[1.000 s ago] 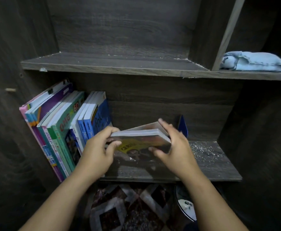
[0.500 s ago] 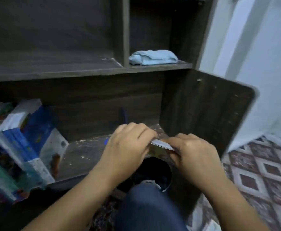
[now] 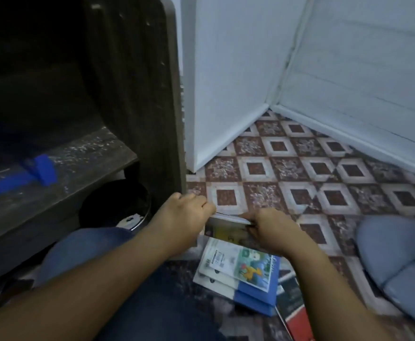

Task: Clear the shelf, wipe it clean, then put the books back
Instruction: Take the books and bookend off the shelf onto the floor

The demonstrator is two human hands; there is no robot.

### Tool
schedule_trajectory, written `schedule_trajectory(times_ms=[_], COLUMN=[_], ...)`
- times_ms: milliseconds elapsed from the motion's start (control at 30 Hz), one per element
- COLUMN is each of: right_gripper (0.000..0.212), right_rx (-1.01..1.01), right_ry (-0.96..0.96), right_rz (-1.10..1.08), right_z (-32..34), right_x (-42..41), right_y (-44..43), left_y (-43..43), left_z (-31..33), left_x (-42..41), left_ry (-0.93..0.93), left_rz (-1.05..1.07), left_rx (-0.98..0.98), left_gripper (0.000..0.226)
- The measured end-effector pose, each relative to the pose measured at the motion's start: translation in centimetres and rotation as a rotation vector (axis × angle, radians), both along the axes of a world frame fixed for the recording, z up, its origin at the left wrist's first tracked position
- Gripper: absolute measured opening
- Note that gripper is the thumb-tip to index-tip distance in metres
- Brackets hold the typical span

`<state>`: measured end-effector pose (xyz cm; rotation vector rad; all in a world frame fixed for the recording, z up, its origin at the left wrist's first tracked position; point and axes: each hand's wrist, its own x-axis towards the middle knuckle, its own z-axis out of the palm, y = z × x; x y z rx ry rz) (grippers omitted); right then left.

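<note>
My left hand (image 3: 185,219) and my right hand (image 3: 273,228) both grip a few thin books (image 3: 228,223) held edge-up between them, just above the patterned floor to the right of the bookcase. Under them lies a loose pile of books (image 3: 241,269) with blue and white covers on the floor. The dusty lower shelf (image 3: 83,153) shows at the left, speckled with white crumbs, with a blue object (image 3: 38,168) lying on it.
The bookcase's dark side panel (image 3: 150,94) stands just left of my hands. A black round pan (image 3: 118,205) sits under the shelf. A blue-grey cushion (image 3: 398,257) lies on the tiled floor (image 3: 324,173) at the right. White walls meet at a corner behind.
I have carried the books out of the shelf and to the right, down over the floor pile. The view swung right, so the standing books and blue cloth are out of frame.
</note>
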<state>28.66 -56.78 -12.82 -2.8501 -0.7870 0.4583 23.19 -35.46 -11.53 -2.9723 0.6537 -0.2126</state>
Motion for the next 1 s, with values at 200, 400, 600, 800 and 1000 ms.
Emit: schedule_trajectory(times_ms=[200,400,600,800,1000], right_gripper=[0.036,0.05,0.055,0.059,0.056], right_rx=[0.041,0.018,0.117,0.007,-0.058], right_ry=[0.057,-0.087,-0.31,0.024,0.18], right_rz=[-0.11,-0.2,-0.359,-0.144,-0.116], right_z=[-7.4,-13.8,-18.5,-24.6,-28.4], right_x=[0.1,-0.3,-0.2,-2.6,-6.4], right_y=[-4.3,-6.1,-6.1,-5.2,-4.3], left_y=[-3.9,-7.9,-9.6,-8.5,-7.2], left_z=[-4.9,-8.7,-10.5,-11.5,-12.5], left_x=[2.1,4.4,5.6,4.8,4.4], left_ry=[0.179,0.343,0.372,0.452,0.502], left_rz=[-0.139,-0.164,-0.123,-0.055,-0.013], left_rx=[0.026,0.023,0.024,0.055,0.101], left_gripper=[0.037,0.041,0.039,0.047,0.046])
